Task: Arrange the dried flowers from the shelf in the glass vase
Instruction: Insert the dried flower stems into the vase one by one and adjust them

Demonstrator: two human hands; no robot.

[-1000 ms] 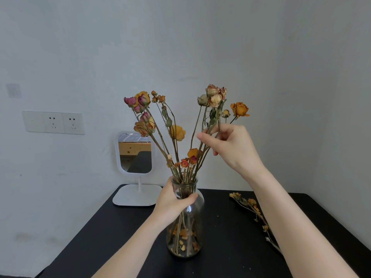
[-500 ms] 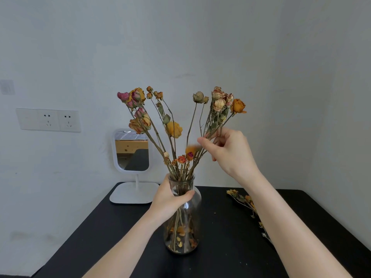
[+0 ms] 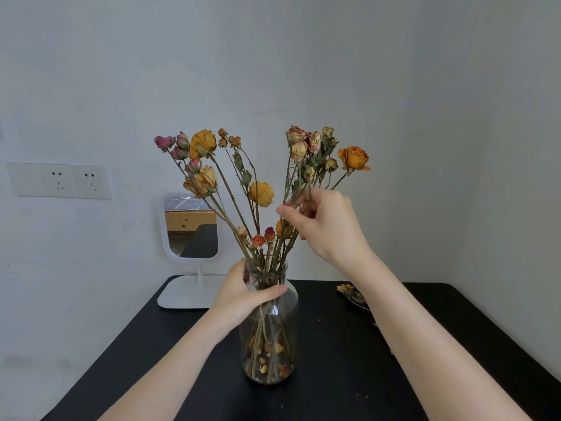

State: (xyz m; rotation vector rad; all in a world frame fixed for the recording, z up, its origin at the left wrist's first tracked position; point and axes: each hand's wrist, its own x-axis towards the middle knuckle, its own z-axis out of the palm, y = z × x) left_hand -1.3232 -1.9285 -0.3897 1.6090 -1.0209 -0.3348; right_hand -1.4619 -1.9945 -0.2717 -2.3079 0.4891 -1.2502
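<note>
A clear glass vase (image 3: pixel 270 344) stands upright on the black table (image 3: pixel 334 375), with loose petals at its bottom. Several dried flowers (image 3: pixel 261 192) rise from it in orange, pink and cream, fanning left and right. My left hand (image 3: pixel 246 291) wraps around the vase's neck. My right hand (image 3: pixel 324 226) is raised to the right of the bunch, its fingers pinching a cluster of thin stems below the cream and orange blooms (image 3: pixel 315 147).
A small white mirror on a stand (image 3: pixel 191 232) sits at the table's back left. A loose dried sprig (image 3: pixel 352 294) lies on the table behind my right forearm. Wall sockets (image 3: pixel 60 180) are on the left wall. The right wall runs close to the table.
My right hand has gathered the right-hand stems closer together and shifted slightly. The single bud that stood apart has joined the cluster. My left hand stays on the vase neck.
</note>
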